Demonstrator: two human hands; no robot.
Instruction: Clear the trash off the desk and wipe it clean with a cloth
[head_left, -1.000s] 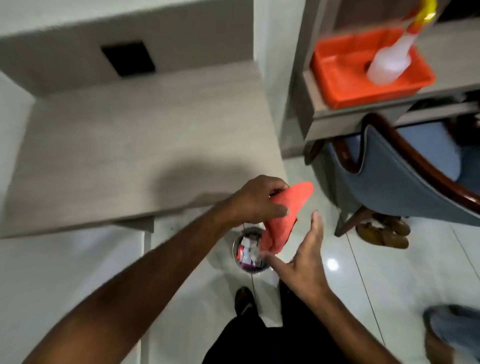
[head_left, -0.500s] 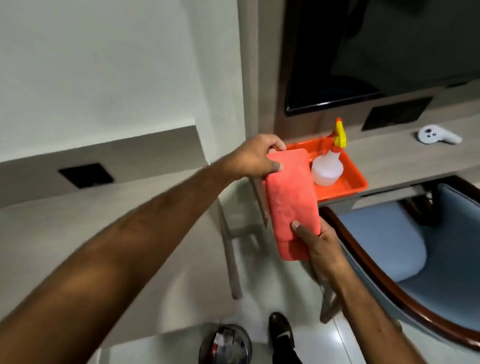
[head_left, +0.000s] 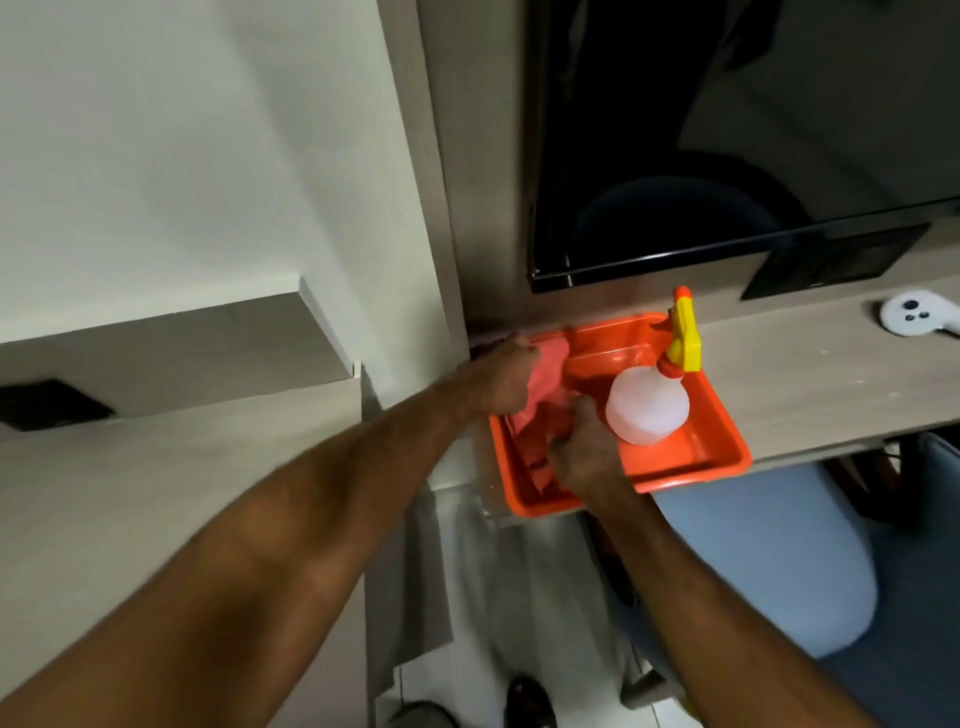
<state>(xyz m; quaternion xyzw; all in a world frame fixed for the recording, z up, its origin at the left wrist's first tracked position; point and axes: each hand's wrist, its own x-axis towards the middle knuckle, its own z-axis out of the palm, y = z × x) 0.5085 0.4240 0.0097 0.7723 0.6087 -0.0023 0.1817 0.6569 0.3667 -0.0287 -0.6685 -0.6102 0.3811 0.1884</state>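
My left hand (head_left: 501, 382) clenched on crumpled coral-red cloth (head_left: 540, 415) | my right hand (head_left: 584, 449) curled gripping its lower folds | cloth inside orange plastic tray (head_left: 696, 457), centre frame, left of white spray bottle (head_left: 647, 410)

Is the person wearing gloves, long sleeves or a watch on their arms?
No. Both forearms are bare as far as the picture shows, with no sleeves in view. The left hand and right hand wear no gloves, and no watch or ring shows.
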